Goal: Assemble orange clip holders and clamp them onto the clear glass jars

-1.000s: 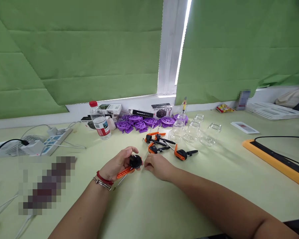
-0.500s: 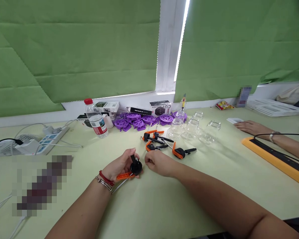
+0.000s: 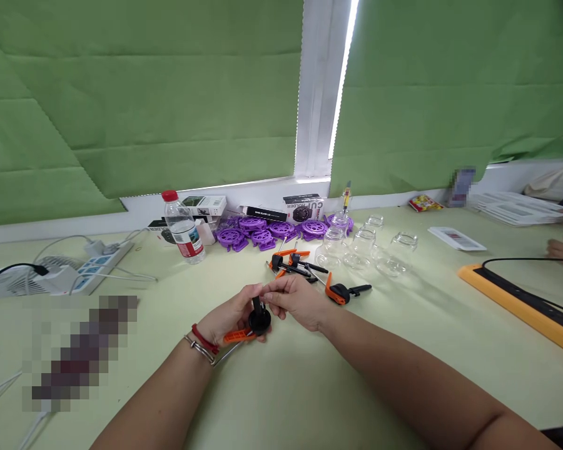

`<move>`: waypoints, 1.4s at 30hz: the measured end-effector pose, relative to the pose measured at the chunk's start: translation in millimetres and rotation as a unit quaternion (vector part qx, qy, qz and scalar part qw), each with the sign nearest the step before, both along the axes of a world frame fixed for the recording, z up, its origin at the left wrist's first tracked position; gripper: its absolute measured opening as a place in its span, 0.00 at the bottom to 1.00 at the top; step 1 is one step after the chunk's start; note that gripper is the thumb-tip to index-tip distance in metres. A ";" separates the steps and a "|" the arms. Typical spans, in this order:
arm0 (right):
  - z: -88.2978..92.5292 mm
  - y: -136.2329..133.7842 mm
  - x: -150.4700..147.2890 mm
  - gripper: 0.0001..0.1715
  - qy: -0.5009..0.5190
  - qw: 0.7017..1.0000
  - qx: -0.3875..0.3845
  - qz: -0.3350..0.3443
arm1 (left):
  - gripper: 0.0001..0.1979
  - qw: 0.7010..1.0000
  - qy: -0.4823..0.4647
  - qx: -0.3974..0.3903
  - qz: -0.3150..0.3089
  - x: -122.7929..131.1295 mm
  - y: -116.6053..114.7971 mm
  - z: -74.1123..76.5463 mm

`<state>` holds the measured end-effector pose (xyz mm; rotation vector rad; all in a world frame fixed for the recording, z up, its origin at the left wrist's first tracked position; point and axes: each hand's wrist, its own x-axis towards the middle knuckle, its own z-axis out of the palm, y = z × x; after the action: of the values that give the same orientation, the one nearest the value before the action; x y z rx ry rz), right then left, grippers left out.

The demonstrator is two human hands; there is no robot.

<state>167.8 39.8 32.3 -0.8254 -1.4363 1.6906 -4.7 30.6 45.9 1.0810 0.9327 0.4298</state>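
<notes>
One water bottle (image 3: 182,228) is standing on the table. Four clear glass jars (image 3: 363,240) are sitting together, perhaps with a fifth behind them. About six purple plastic discs (image 3: 253,223) are lying heaped, and overlaps are hiding the exact number. At least three boxes (image 3: 303,208) are resting along the sill. One power strip (image 3: 101,265) is lying there too. I am counting at least four orange-and-black clamps (image 3: 342,292): three are lying loose, and one is sitting between the person's left hand (image 3: 229,315) and right hand (image 3: 293,300).
</notes>
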 end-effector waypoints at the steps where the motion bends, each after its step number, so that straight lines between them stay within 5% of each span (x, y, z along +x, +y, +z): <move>1: -0.4 -0.4 -1.2 0.10 -0.017 1.000 0.015 0.004 | 0.31 1.000 0.001 -0.001 0.000 0.3 0.1 -0.3; 8: -0.4 -3.0 -1.9 0.09 -0.098 0.986 0.135 -0.007 | 0.32 1.000 0.012 -0.014 0.013 0.5 0.5 -1.8; 30: 4.2 -3.4 -3.4 0.02 -0.030 0.997 0.064 0.012 | 0.31 0.999 0.028 -0.010 0.031 4.4 -0.3 2.3; 42: -11.6 2.1 -2.5 0.05 -0.001 0.996 0.081 0.039 | 0.31 1.000 0.015 -0.016 0.021 6.5 -2.3 6.5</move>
<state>165.3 41.9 20.7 -0.6906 -1.6010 1.6057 1.8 28.4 52.4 1.0420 0.9869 0.4321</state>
